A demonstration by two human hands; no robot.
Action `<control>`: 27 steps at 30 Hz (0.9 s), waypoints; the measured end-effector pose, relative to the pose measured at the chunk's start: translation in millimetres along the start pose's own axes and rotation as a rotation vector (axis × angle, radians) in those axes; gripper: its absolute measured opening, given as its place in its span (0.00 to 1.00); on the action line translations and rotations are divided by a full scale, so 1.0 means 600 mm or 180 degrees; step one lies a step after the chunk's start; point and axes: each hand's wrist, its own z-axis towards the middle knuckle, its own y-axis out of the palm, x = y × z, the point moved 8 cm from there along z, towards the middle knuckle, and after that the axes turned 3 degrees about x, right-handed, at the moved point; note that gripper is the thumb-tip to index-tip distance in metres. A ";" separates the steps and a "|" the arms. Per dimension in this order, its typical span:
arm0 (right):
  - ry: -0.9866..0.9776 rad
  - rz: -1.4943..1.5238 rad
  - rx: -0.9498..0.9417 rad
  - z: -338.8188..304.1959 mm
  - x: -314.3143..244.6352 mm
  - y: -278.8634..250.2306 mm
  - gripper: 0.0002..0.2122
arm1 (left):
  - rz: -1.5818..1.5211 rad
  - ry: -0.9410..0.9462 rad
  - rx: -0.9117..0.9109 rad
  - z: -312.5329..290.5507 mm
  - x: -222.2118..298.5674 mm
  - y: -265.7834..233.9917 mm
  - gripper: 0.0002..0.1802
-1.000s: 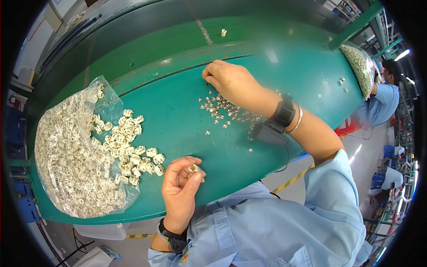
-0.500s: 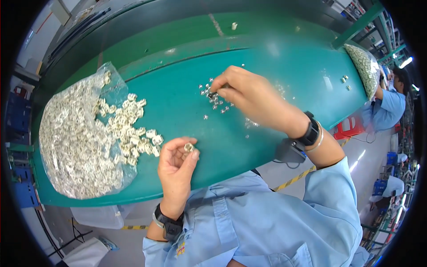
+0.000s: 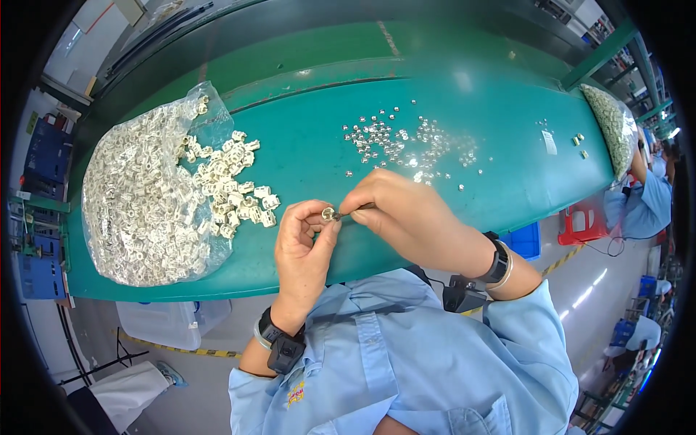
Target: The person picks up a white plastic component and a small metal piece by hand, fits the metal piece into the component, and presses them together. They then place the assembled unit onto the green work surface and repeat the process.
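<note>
Between the thumb and fingers of my left hand is a small cream plastic ring-shaped part, its opening facing up. My right hand pinches a thin dark tweezer-like tool, mostly covered by the fingers. Its tip meets the plastic part; whether it carries a metal piece is too small to tell. Beyond my right hand, many small shiny metal pieces lie scattered on the green tabletop. Left of my left hand, loose cream plastic parts spill from a large clear bag full of them.
Another filled clear bag stands at the table's right end, near a person in blue. A few cream parts lie before it. Below the table are a red stool, a blue bin and a clear plastic box.
My right hand has come back from the metal pieces toward me, bringing the dark tool to the plastic part in my left hand. The view has shifted slightly.
</note>
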 end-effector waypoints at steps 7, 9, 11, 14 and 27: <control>0.0134 0.0038 -0.0083 0.005 0.007 0.013 0.06 | 0.0027 0.0027 0.0016 0.001 -0.004 -0.001 0.15; 0.0148 0.0022 -0.0090 0.007 0.008 0.015 0.06 | 0.0038 0.0043 -0.0002 0.001 -0.001 0.001 0.15; 0.0114 -0.0077 -0.0098 0.008 0.009 0.016 0.06 | 0.0041 0.0051 -0.0009 0.002 0.000 0.001 0.15; 0.0044 -0.0144 -0.0073 0.009 0.009 0.017 0.05 | 0.0040 0.0016 -0.0027 0.001 -0.002 0.001 0.15; 0.0138 -0.0169 -0.0162 0.008 0.015 0.024 0.06 | 0.0159 0.0130 -0.0021 0.001 0.004 0.003 0.15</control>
